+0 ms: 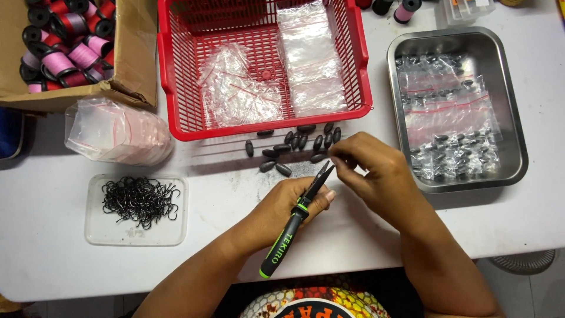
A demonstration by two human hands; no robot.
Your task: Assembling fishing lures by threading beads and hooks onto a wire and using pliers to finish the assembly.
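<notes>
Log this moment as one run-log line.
left hand: grips pliers | right hand: fingertips at plier tip, pinched item too small to tell | dark oval sinkers: loose on table, by red basket

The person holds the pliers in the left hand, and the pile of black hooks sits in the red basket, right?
Not quite. The left hand does hold the pliers, but the black hooks lie in a clear shallow tray on the table, not in the red basket. The basket holds clear plastic bags. The head view shows this.
</notes>
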